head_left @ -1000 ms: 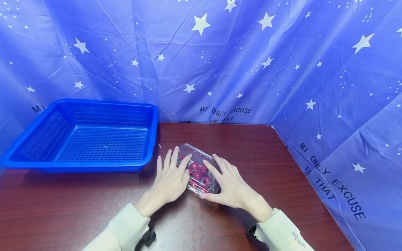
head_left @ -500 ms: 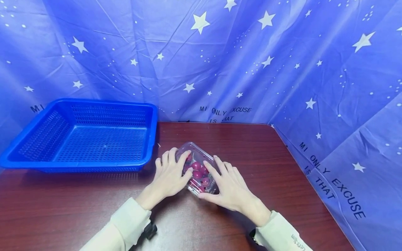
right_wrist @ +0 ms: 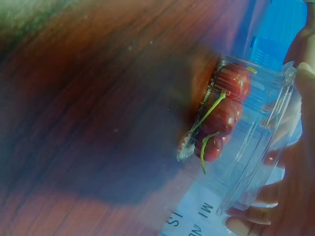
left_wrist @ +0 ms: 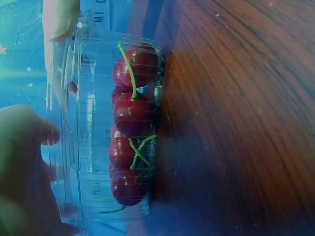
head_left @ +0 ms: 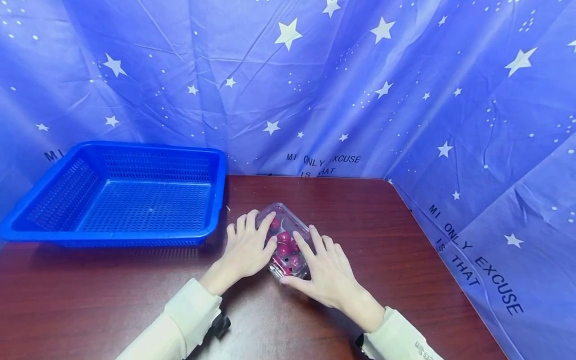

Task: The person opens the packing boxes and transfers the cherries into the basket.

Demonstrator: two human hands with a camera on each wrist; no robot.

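Note:
A clear plastic clamshell box point(head_left: 290, 219) of dark red cherries point(head_left: 283, 238) sits on the table between my hands. My left hand point(head_left: 247, 252) grips its left side, fingers bent at the rim and thumb on the lid. On the other side my right hand point(head_left: 330, 272) holds the box, with the thumb at the near end and fingertips along the right rim. Through the box wall point(left_wrist: 93, 128), the left wrist view shows cherries with green stems. More cherries point(right_wrist: 224, 115) show low in the box in the right wrist view, the lid rim at my fingers.
A large blue plastic basket point(head_left: 150, 235) with perforated walls stands at the left of the brown wooden table point(head_left: 387, 240). Blue curtain point(head_left: 252, 45) with white stars hangs behind and along the right side. The table's right edge runs beside it.
The box has turned slightly, its far end swinging to the right. My left fingers went from straighter to more bent at its edge. My right hand has shifted only a little.

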